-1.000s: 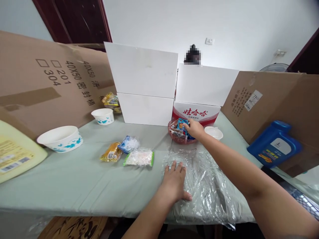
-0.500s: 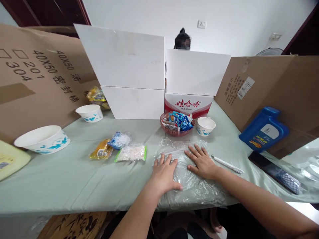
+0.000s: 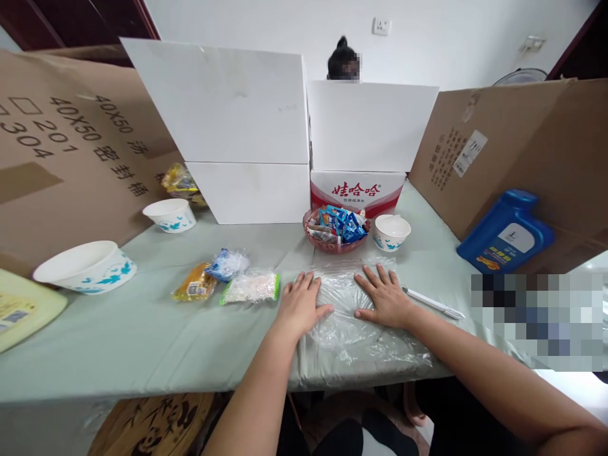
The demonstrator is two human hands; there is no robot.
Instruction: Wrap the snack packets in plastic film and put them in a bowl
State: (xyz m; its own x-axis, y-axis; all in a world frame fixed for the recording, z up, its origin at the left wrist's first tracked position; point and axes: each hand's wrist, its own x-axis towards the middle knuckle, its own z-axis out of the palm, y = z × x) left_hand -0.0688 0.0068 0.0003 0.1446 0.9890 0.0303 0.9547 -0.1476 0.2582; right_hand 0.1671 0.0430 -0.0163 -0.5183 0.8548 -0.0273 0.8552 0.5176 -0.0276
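Note:
A crinkled sheet of clear plastic film (image 3: 339, 310) lies on the table in front of me. My left hand (image 3: 301, 304) rests palm down on its left edge, fingers spread. Flat on the right part of the film is my right hand (image 3: 384, 297), its fingers also apart. A white pen (image 3: 434, 303) lies just right of that hand. Left of my left hand is a clear packet with green ends (image 3: 251, 287), beside a blue-and-clear packet (image 3: 228, 265) and an orange-yellow packet (image 3: 194, 283).
Behind the film stand a pink glass bowl (image 3: 337, 244) of blue wrapped packets and a small paper bowl (image 3: 392, 233). Two paper bowls (image 3: 107, 275) stand left. A blue bottle (image 3: 506, 234) leans at right by a cardboard box (image 3: 536, 145). White boxes (image 3: 247, 190) line the back.
My left hand has slid left and slightly up, to the film's left side. My right hand stays flat at nearly the same spot. The film between them looks more spread.

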